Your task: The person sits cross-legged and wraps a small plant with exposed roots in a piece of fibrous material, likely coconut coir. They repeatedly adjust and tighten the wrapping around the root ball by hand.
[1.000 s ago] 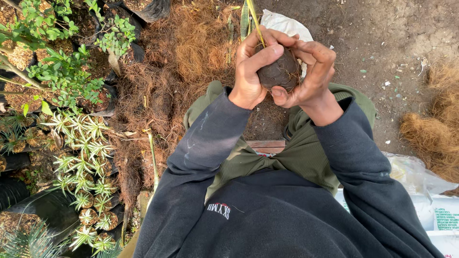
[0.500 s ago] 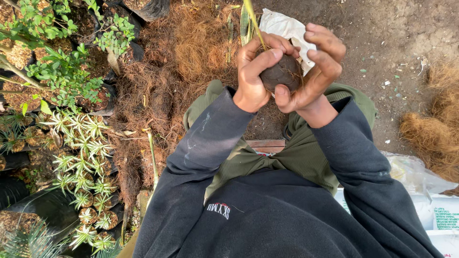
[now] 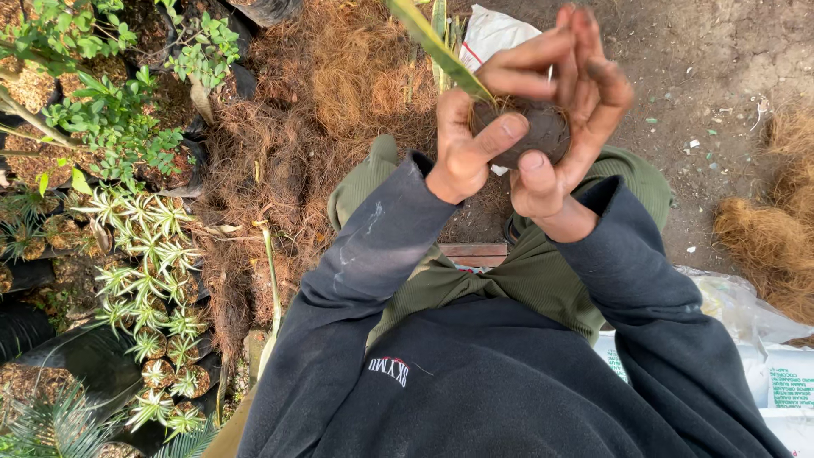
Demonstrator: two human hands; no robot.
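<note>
Both hands lifted higher vs 1 s ago; left hand (image 3: 465, 153) & right hand (image 3: 570, 110) clasp dark round soil ball (image 3: 526, 131) w/ green strap leaf (image 3: 437, 47); right fingers splayed wider, white bag (image 3: 496, 34) behind ball.

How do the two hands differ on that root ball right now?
The left hand curls around the root ball from the side, thumb pressed across its front; the right hand arches over it, fingers stretched upward. The left hand sits by the green leaf; the right hand is on the far side from it. Both are bare, soiled, and touch the ball.
</note>
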